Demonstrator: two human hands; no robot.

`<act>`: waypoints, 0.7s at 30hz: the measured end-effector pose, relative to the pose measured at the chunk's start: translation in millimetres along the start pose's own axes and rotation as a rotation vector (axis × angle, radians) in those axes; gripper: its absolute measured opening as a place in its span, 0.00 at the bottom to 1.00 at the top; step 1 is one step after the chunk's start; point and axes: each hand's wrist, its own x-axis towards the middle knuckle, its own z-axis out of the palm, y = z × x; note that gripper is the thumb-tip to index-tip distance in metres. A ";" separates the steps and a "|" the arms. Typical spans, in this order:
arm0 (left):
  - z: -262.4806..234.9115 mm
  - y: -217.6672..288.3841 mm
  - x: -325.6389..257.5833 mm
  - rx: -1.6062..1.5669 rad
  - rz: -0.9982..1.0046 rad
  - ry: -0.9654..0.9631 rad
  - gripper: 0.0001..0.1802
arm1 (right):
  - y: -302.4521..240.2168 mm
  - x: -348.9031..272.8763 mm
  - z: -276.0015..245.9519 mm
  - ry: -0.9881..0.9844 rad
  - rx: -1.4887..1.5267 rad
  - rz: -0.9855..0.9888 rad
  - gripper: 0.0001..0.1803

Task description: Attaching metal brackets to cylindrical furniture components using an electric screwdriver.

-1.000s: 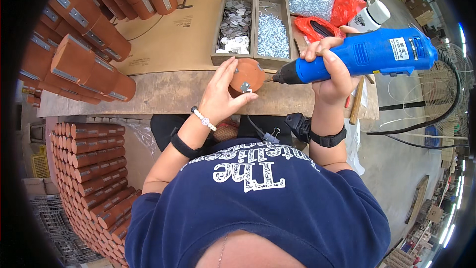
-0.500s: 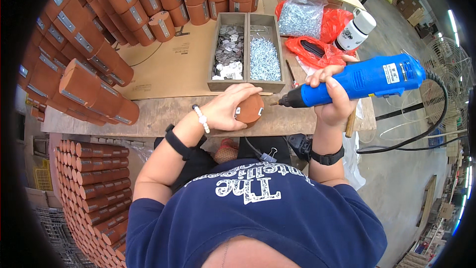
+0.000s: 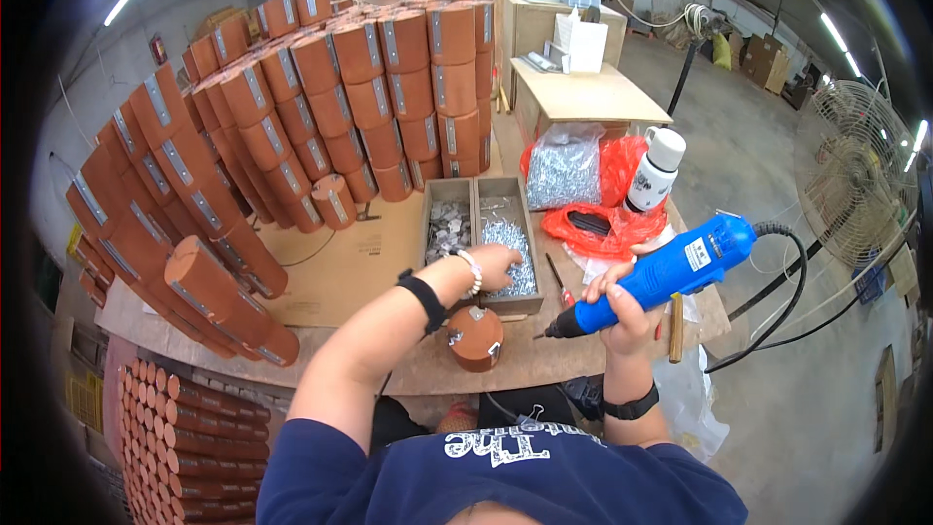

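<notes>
Left hand (image 3: 498,268) among screws (image 3: 501,234), finger closure hidden; right hand (image 3: 625,315) wrapped round blue driver (image 3: 673,277). Cylinder (image 3: 473,334) near front edge of bench (image 3: 549,366) bears tabs (image 3: 496,349), apparently part-finished.

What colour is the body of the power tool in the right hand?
The power tool is blue, seen best in the head view.

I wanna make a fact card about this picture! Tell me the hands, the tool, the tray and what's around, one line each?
Left hand: at the silvery screws; can't tell if it holds any
Right hand: gripping the blue power tool
Tool tip: pointing left, apart from the nearby brown cylinder
Tray: two compartments, grey metal pieces and screws
Around: stacked brown cylinders, white bottle, red bag
</notes>
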 end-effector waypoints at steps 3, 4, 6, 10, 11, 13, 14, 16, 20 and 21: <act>10.3 11.1 6.6 0.123 -0.097 0.089 0.15 | -5.6 -1.8 -5.4 0.013 -0.059 -0.029 0.27; 9.6 9.9 9.5 0.108 -0.099 0.084 0.15 | -9.0 -1.5 -4.7 0.029 -0.057 -0.035 0.27; 6.9 7.3 7.4 0.079 -0.103 0.083 0.13 | -11.9 -1.1 -6.1 0.062 -0.044 -0.030 0.27; 4.2 3.2 9.7 0.084 -0.081 0.103 0.10 | -14.0 3.2 -9.7 0.109 -0.036 -0.027 0.26; 4.5 2.6 9.8 0.104 -0.083 0.111 0.10 | -13.5 3.3 -9.5 0.098 -0.035 -0.031 0.26; 4.5 3.3 8.9 0.116 -0.095 0.119 0.10 | -13.6 3.1 -8.4 0.106 -0.040 -0.041 0.26; 3.2 4.2 8.1 0.106 -0.085 0.136 0.09 | -14.3 2.8 -8.1 0.102 -0.047 -0.044 0.26; 4.9 2.6 8.8 0.089 -0.077 0.176 0.08 | -15.2 2.0 -8.6 0.092 -0.051 -0.048 0.26; 1.2 8.3 5.5 0.114 -0.103 0.137 0.09 | -15.1 1.2 -8.1 0.100 -0.040 -0.028 0.26; -1.2 11.0 3.6 0.134 -0.103 0.104 0.09 | -15.2 1.3 -7.0 0.099 -0.037 -0.038 0.26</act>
